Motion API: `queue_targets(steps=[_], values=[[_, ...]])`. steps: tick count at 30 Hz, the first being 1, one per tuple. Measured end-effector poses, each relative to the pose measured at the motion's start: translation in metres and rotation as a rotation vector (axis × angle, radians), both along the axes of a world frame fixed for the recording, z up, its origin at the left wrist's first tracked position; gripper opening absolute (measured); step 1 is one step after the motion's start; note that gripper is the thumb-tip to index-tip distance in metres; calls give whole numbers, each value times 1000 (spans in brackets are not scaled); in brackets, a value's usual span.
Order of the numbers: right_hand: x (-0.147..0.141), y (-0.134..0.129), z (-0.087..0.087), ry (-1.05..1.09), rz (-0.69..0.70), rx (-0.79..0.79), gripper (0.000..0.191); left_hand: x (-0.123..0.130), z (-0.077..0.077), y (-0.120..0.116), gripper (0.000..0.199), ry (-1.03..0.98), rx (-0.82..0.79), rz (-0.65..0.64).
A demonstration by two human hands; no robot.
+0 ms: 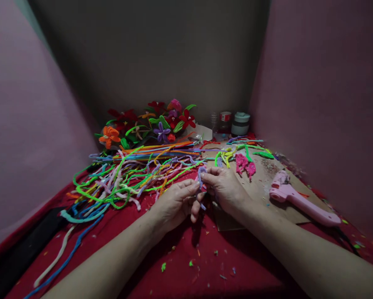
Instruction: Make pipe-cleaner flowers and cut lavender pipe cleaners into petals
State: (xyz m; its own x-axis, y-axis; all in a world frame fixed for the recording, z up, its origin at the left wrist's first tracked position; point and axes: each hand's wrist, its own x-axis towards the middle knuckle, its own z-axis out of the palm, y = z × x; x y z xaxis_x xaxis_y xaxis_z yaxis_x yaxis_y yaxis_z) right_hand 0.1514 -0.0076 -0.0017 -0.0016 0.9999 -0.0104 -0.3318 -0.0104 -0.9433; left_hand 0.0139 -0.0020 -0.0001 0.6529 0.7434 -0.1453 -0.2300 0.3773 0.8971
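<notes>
My left hand and my right hand meet near the middle of the view, above the red cloth. Between their fingertips is a bent lavender pipe cleaner, pinched from both sides. Its lower end pokes out below the fingers. Something pink shows just behind it, partly hidden by my fingers. Left of my hands lies a loose heap of coloured pipe cleaners. Pink fuzzy pieces rest on the cardboard beyond my right hand.
A pink glue gun lies on the cardboard at the right. Fuzzy flowers stand at the back, with a lidded jar to their right. Small scraps dot the red cloth. Pink panels rise at both sides.
</notes>
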Motion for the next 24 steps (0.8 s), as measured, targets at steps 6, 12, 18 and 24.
queue_targets(steps=[6,12,18,24], values=[[1,0,0,-63,-41,25,12,4,2,-6,22,139,134,122],[2,-3,8,-114,-8,41,10,7,3,-9,19,275,211,173],[4,0,2,-137,-4,81,20,6,4,-10,24,270,227,169],[5,2,-2,-94,37,55,23,5,2,-9,28,201,166,136]])
